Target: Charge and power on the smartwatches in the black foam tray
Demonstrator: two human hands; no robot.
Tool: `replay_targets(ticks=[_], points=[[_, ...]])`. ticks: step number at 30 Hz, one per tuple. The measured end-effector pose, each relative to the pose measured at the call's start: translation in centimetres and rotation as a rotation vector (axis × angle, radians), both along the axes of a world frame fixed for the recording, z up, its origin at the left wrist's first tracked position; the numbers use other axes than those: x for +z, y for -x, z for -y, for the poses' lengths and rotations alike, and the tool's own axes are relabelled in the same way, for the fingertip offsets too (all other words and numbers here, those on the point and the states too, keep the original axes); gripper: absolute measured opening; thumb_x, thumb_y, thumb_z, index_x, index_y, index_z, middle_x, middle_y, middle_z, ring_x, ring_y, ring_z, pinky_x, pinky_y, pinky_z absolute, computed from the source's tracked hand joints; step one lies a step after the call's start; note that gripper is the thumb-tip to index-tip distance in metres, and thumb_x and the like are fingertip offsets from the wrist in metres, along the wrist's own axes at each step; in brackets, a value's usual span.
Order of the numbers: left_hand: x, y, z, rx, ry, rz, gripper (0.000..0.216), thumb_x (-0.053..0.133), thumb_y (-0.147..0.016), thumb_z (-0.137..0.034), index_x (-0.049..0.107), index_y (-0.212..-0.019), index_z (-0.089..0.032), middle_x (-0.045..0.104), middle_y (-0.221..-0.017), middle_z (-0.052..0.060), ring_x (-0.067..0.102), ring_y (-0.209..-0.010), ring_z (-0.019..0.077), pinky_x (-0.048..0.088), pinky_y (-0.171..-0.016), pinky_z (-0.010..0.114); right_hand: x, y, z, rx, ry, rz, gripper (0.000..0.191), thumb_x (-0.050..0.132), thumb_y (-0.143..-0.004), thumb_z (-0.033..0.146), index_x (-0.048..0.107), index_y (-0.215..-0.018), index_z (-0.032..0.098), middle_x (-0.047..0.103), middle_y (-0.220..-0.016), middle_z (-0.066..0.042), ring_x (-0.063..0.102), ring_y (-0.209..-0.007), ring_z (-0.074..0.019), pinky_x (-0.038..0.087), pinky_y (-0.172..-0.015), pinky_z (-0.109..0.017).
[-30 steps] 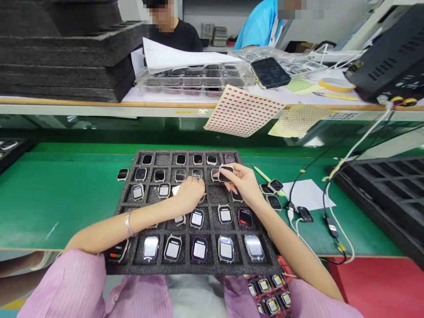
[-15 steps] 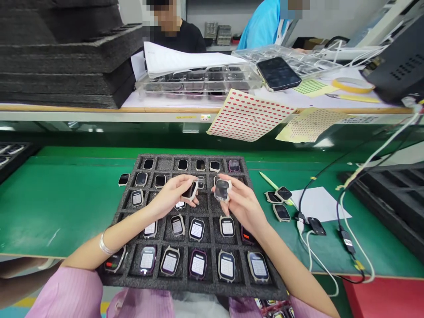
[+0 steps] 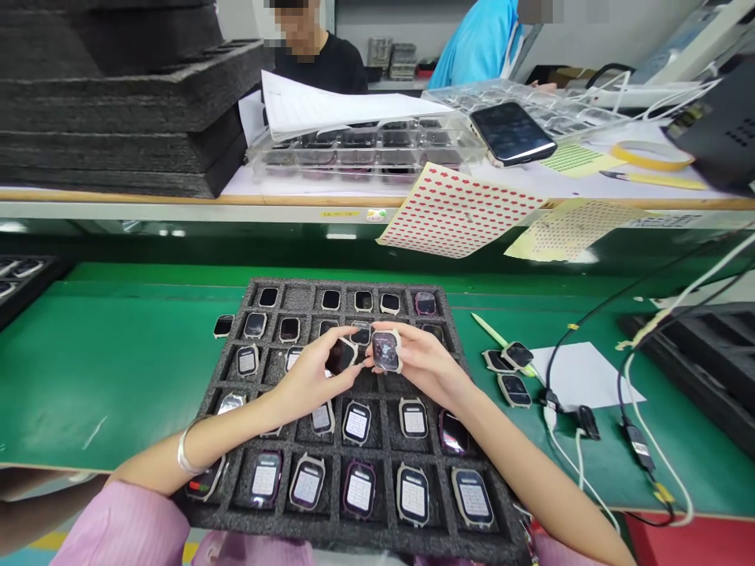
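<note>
My left hand (image 3: 310, 368) is closed on a smartwatch without a strap (image 3: 341, 356), its dark screen partly covered by my fingers. Close beside it, my right hand (image 3: 429, 362) grips a second strapless smartwatch (image 3: 386, 350) with a pale frame, and its screen shows a dim picture. Both hands are over the black foam tray (image 3: 298, 294), whose compartments hold many such watches. Rows nearer to me have lit white screens, such as the watch in the front row (image 3: 359, 489); those at the back are dark. My hands hide some middle compartments.
One loose watch (image 3: 223, 325) lies left of the tray. On the right are several watches (image 3: 514, 390), a light-green pen (image 3: 489, 330), white paper (image 3: 581, 374) and cables (image 3: 640, 450). A shelf behind carries stacked black foam (image 3: 123, 169), clear trays and a phone (image 3: 512, 132). Two people are beyond.
The watch in my right hand has turned more toward me, and its screen has gone from dark to lit. My two hands have come closer together. The view has shifted slightly.
</note>
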State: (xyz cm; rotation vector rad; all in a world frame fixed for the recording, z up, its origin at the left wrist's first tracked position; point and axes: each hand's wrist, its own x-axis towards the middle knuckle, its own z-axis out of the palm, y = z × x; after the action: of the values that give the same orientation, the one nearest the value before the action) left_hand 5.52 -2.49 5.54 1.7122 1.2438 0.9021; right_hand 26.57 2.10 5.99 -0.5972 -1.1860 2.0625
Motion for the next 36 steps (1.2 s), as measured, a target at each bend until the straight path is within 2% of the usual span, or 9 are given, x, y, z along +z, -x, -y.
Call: replay_targets(ticks=[5, 9, 11, 15, 22, 36], points=[[0.07, -0.17, -0.10, -0.005, -0.009, -0.050, 0.046, 0.057, -0.082, -0.023, 0.046, -0.126, -0.019, 0.064, -0.101, 0.006, 0.060, -0.085, 0.0199, 0.048, -0.080, 0.033, -0.56, -0.07, 0.09, -0.056, 0.017, 0.036, 0.044, 0.072, -0.078, 0.031, 0.062, -0.119, 0.021, 0.070, -0.106, -0.011, 0.068, -0.093, -0.0255, 0.050, -0.087, -0.045], [-0.04, -0.05, -0.24, -0.009, -0.036, -0.039, 0.046, 0.055, -0.081, -0.019, 0.046, -0.126, -0.018, 0.061, -0.119, 0.009, 0.059, -0.103, 0.0226, 0.044, -0.093, 0.036, -0.81, -0.14, 0.11, -0.068, 0.023, 0.058, 0.042, 0.074, -0.076, 0.028, 0.064, -0.116, 0.021, 0.072, -0.103, -0.011, 0.068, -0.095, -0.0265, 0.051, -0.087, -0.045], [-0.11, 0.09, -0.30, -0.018, -0.036, -0.042, 0.046, 0.054, -0.081, -0.018, 0.046, -0.126, -0.018, 0.060, -0.122, 0.010, 0.058, -0.107, 0.0233, 0.043, -0.096, 0.036, -0.88, -0.11, 0.15, -0.069, 0.026, 0.067, 0.040, 0.074, -0.076, 0.027, 0.066, -0.114, 0.020, 0.072, -0.102, -0.011, 0.069, -0.092, -0.0261, 0.051, -0.087, -0.044], [-0.06, 0.28, -0.44, -0.065, 0.005, -0.054, 0.042, 0.054, -0.080, -0.018, 0.049, -0.122, -0.018, 0.062, -0.119, 0.009, 0.059, -0.105, 0.0232, 0.044, -0.095, 0.036, -0.89, -0.05, 0.31, -0.075, 0.018, 0.086, 0.038, 0.076, -0.074, 0.027, 0.068, -0.111, 0.021, 0.073, -0.102, -0.010, 0.070, -0.088, -0.0256, 0.051, -0.088, -0.044], [-0.14, 0.25, -0.46, -0.045, 0.001, -0.031, 0.044, 0.054, -0.082, -0.021, 0.046, -0.125, -0.018, 0.062, -0.112, 0.007, 0.060, -0.097, 0.0205, 0.045, -0.089, 0.032, -0.82, -0.05, 0.48, -0.074, 0.014, 0.073, 0.041, 0.076, -0.073, 0.029, 0.068, -0.112, 0.020, 0.073, -0.098, -0.010, 0.070, -0.086, -0.0254, 0.051, -0.085, -0.043], [0.28, 0.28, -0.24, -0.089, -0.013, -0.033, 0.039, 0.053, -0.081, -0.017, 0.048, -0.120, -0.017, 0.062, -0.111, 0.007, 0.058, -0.098, 0.0199, 0.045, -0.088, 0.031, -0.86, -0.13, 0.66, -0.066, -0.029, 0.118, 0.037, 0.076, -0.074, 0.025, 0.069, -0.110, 0.020, 0.073, -0.098, -0.009, 0.070, -0.085, -0.0236, 0.050, -0.087, -0.041]])
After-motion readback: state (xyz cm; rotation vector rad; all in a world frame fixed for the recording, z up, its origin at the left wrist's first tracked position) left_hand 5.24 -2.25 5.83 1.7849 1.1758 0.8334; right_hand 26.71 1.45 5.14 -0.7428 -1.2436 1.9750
